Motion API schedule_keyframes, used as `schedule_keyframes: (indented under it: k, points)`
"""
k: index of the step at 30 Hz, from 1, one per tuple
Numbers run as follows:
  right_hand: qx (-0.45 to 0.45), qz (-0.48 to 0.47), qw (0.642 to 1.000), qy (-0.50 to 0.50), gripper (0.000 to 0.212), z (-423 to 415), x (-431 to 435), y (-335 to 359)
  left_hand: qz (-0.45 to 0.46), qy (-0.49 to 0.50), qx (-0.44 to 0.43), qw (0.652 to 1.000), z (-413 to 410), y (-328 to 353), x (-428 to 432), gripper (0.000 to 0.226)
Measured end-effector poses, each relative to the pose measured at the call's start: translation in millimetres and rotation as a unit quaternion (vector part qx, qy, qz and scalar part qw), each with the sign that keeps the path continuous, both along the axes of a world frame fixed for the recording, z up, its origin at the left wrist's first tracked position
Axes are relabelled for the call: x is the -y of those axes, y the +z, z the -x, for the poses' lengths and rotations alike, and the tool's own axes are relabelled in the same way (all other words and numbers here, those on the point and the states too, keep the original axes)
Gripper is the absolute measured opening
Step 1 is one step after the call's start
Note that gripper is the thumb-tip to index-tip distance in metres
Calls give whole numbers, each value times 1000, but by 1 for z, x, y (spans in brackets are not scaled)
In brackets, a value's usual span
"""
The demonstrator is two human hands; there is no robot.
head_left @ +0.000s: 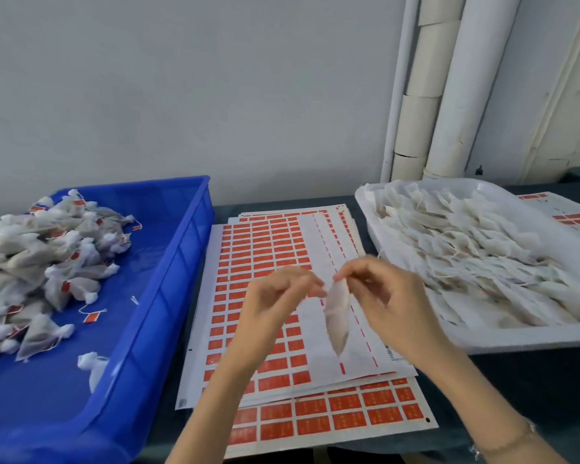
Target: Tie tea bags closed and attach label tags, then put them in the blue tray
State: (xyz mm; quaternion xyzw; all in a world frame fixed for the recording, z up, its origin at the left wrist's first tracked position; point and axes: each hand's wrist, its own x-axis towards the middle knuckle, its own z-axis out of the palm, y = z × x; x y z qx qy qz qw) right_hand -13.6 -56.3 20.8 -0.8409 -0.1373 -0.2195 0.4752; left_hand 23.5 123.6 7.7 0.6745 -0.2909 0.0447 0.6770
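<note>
Now, tagged bags point(31, 262) in blue tray point(173, 272), untied bags point(466, 249) in white tray point(516, 338) (left fingers point(300, 279) and right fingers point(354, 269) pinching held bag point(338, 316))

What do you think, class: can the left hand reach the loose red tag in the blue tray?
Probably yes: only the low wall of the blue tray lies between left hand and loose red tag. But that hand seems to pinch the tea bag, which it must release first.

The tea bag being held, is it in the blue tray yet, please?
Out: the tea bag hangs from the right hand over the label sheets, right of the blue tray.
</note>
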Motion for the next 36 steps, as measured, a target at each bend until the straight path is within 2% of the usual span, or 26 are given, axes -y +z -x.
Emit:
schedule_keyframes:
  k: [2, 7, 10, 14, 17, 20, 23, 27, 31, 36]
  points:
    - [-61, -59, 995, 48, 14, -9, -12, -19, 15, 21, -61, 998, -5, -20, -8, 29]
    - [-122, -157, 974, 106, 16, -35, -34, -49, -112, 4, -139, 984, -13, -46, -11, 36]
    - [-145, -176, 969, 97, 21, -49, -40, -61, -157, 53, -150, 975, -18, -53, -13, 32]
    - [-162, -219, 960, 61, 17, -58, -38, -71, -139, 173, -188, 957, -24, -63, -19, 17]
    - [-188, -250, 949, 44, 15, -61, -35, -81, -77, 244, -260, 931, -25, -68, -22, 27]
    - [-193, -251, 948, 18, 24, -62, -33, -85, -48, 269, -274, 922, -26, -71, -21, 29]
    - [-174, -241, 954, 33, 30, -64, -34, -86, -56, 261, -269, 926, -27, -74, -19, 30]
    - [-144, -198, 969, 37, 20, -66, -39, -92, -49, 227, -247, 941, -25, -76, -18, 41]
    - [-126, -169, 977, 26, 7, -67, -38, -97, -73, 223, -226, 945, -27, -77, -16, 27]
    - [-125, -145, 981, 34, 12, -65, -39, -99, -72, 239, -216, 944, -32, -85, -17, 22]
